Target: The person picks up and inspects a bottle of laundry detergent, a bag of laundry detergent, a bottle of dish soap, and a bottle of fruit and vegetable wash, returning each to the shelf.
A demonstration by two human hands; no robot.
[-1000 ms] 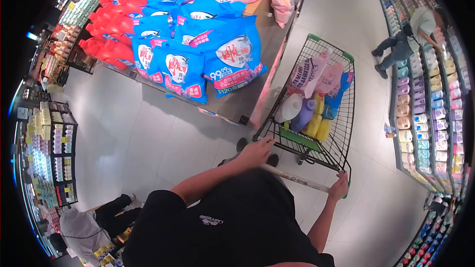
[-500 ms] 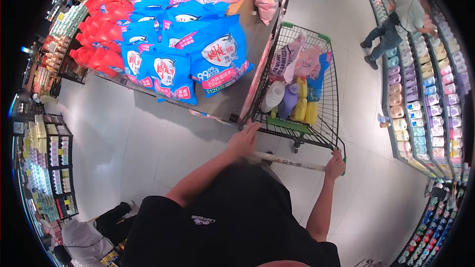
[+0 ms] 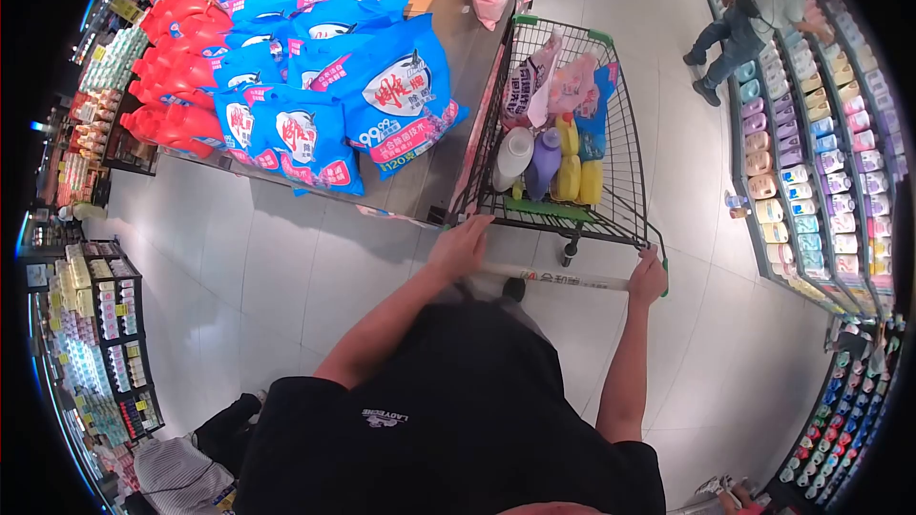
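Note:
A wire shopping cart (image 3: 625, 157) with green corners stands in front of me, and its white handle bar (image 3: 563, 278) runs across just ahead of my body. My left hand (image 3: 461, 246) is closed around the left end of the handle, near the cart's rear corner. At the opposite end, my right hand (image 3: 648, 275) is wrapped around the bar. Inside the basket lie a white bottle (image 3: 513, 158), a purple bottle (image 3: 545, 162), yellow bottles (image 3: 578, 176), pink bags (image 3: 574, 86) and a blue pack (image 3: 595, 124).
Left of the cart, close alongside, is a display table (image 3: 410, 193) with blue detergent bags (image 3: 401, 100) and red jugs (image 3: 181, 86). Shelves of bottles (image 3: 811, 191) line the right, where a person (image 3: 754, 14) stands. Another person (image 3: 181, 472) is at lower left.
The cart and both my hands have shifted slightly up and left in view. The person on the right has changed posture a little. Both hands keep their hold on the handle.

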